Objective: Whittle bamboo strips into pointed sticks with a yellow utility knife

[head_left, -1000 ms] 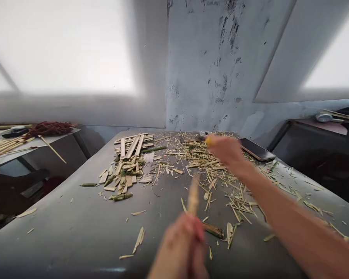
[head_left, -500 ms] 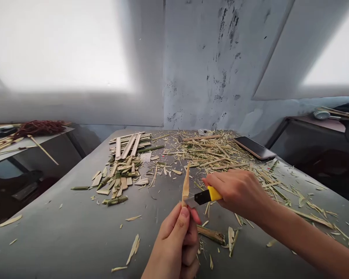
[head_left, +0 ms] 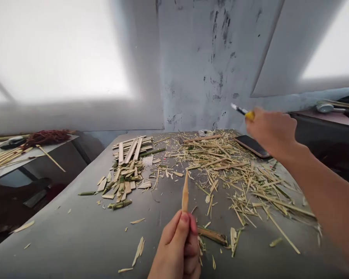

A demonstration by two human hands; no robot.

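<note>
- At lower centre, above the near part of the counter [head_left: 104, 244]: one left grip [head_left: 177, 244], closed, thumb and fingers pressed tight around the base of one pointed stick [head_left: 185, 195], its tip directed up and away.
- At upper right: one right grip [head_left: 275, 131], raised, fingers wrapped fully around one utility knife [head_left: 243, 111] at its yellow section; front end directed left and away, well apart from the stick, blade slightly blurred.
- Behind the right grip: one phone [head_left: 244, 142], lying flat, partly hidden.
- Just right of the left grip: one brown stub [head_left: 213, 235], lying on the counter.
- Far left of the counter: pale slats [head_left: 130, 151], three on top; those beneath overlap and cannot be counted.
- Nearer than the slats: one heap of offcuts [head_left: 127, 186], uncountable.
- Across the right half: one spread of slivers [head_left: 212, 149], likewise uncountable.
- Differences from half a second earlier: the knife, then set against the stick just above the left grip, is now lifted clear, up and to the right. The phone, then uncovered, is now partly obscured. The left grip remains closed on the stick. Slats, offcuts and brown stub keep their places.
</note>
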